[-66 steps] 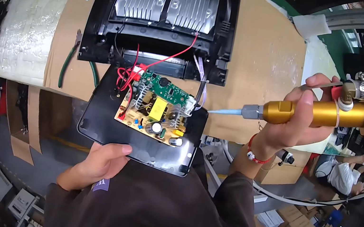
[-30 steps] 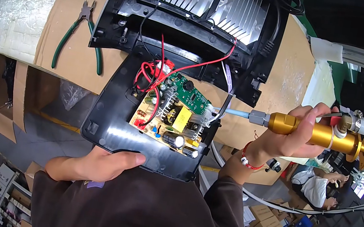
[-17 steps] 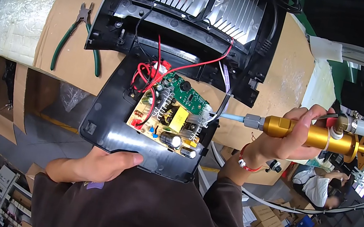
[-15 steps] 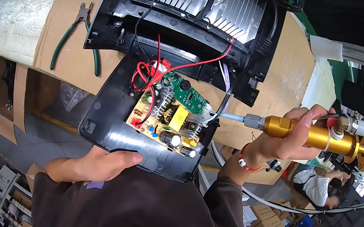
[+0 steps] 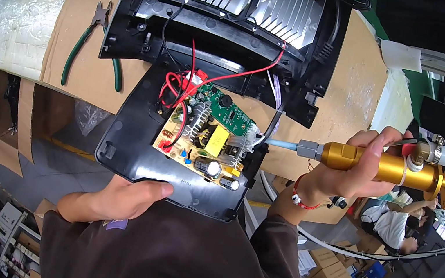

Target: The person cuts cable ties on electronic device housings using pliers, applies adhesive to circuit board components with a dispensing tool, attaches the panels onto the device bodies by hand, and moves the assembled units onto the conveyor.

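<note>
My left hand (image 5: 126, 202) grips the near edge of a black plastic cover (image 5: 132, 150), thumb on top and fingers underneath. On that cover lies a circuit board (image 5: 175, 155) with a yellow transformer, capacitors and a green section (image 5: 232, 116). My right hand (image 5: 363, 162) is wrapped round a gold dispensing valve (image 5: 343, 157) with a hose at its back. Its pale blue nozzle (image 5: 283, 144) points left at the white connectors and wires on the board's right edge; I cannot tell whether the tip touches them. Red and black wires (image 5: 171, 92) run from the board to a black housing (image 5: 196, 17) with finned heat sinks (image 5: 291, 9).
Green-handled cutters (image 5: 100, 15) lie on the cardboard-covered table (image 5: 357, 73), left of the housing. A white hose (image 5: 333, 249) curves below my right arm. Cardboard boxes (image 5: 332, 275) stand on the lower right, and another person (image 5: 391, 223) is at work on the right.
The housing and the cover with its board have shifted very slightly left and upward in view. Both hands keep their grips, and the nozzle stays by the same connectors.
</note>
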`<act>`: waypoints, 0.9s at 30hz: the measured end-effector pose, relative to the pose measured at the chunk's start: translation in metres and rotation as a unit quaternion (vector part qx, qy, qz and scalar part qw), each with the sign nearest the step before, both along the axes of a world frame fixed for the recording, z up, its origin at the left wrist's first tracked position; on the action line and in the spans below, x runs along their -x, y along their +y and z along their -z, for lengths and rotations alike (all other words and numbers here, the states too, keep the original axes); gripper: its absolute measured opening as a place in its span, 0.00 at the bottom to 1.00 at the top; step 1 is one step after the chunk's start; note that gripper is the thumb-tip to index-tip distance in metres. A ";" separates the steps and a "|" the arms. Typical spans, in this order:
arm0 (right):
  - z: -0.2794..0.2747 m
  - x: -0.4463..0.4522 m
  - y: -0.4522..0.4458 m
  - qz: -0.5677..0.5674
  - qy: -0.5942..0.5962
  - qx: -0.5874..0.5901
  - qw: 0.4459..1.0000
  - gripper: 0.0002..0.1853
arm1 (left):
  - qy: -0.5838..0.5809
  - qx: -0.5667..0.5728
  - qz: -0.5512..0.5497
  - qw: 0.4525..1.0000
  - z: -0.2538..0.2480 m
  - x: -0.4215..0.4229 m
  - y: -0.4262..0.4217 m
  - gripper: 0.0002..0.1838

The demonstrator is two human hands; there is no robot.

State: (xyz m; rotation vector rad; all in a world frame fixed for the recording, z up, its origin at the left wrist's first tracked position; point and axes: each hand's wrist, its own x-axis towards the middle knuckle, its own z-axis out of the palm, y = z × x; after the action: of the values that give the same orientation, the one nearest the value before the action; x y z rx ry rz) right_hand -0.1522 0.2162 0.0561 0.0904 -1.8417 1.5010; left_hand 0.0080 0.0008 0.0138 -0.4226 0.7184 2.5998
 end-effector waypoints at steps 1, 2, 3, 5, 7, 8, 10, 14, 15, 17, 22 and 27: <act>0.000 -0.001 0.000 0.003 -0.001 0.004 1.000 0.28 | 0.001 0.000 0.000 1.000 0.000 0.001 0.000 0.39; 0.000 -0.002 0.000 0.006 -0.002 0.009 1.000 0.28 | 0.001 0.000 0.000 1.000 0.000 0.001 0.001 0.39; 0.000 -0.003 0.000 0.007 -0.003 0.009 1.000 0.28 | -0.016 0.001 -0.011 1.000 -0.001 0.000 0.001 0.39; -0.001 -0.005 0.001 0.015 -0.024 -0.029 0.999 0.29 | -0.032 0.002 -0.019 0.999 -0.002 0.000 0.002 0.39; 0.000 -0.004 0.001 0.011 -0.018 -0.038 0.999 0.28 | -0.038 0.004 -0.010 0.999 -0.003 0.001 0.001 0.40; 0.000 -0.004 0.000 0.007 -0.015 -0.040 0.999 0.28 | -0.037 0.005 -0.009 0.999 -0.004 0.001 0.002 0.40; -0.002 -0.003 0.001 0.001 -0.005 -0.044 0.999 0.28 | -0.042 -0.011 -0.016 0.999 -0.008 0.003 0.003 0.36; -0.007 -0.003 0.005 0.000 0.014 -0.062 0.998 0.28 | 0.019 -0.035 0.016 0.999 -0.011 0.004 0.001 0.28; -0.009 -0.003 0.005 0.000 0.019 -0.068 0.998 0.28 | 0.021 -0.033 0.020 0.999 -0.010 0.001 0.001 0.28; -0.011 -0.006 0.006 0.002 0.030 -0.084 0.996 0.28 | 0.022 0.003 0.044 0.999 -0.010 -0.001 0.001 0.31; -0.010 -0.011 0.011 0.003 0.039 -0.125 0.991 0.27 | 0.044 0.003 0.066 0.997 -0.011 -0.002 0.000 0.33; -0.002 -0.013 0.009 -0.004 0.042 -0.125 0.991 0.29 | 0.048 -0.046 0.016 0.998 -0.009 -0.002 0.006 0.29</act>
State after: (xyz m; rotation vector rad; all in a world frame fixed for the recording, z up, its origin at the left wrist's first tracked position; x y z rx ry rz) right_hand -0.1391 0.2249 0.0580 0.2762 -1.9541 1.2463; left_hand 0.0101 0.0064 0.0232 -0.2575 0.6278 2.6252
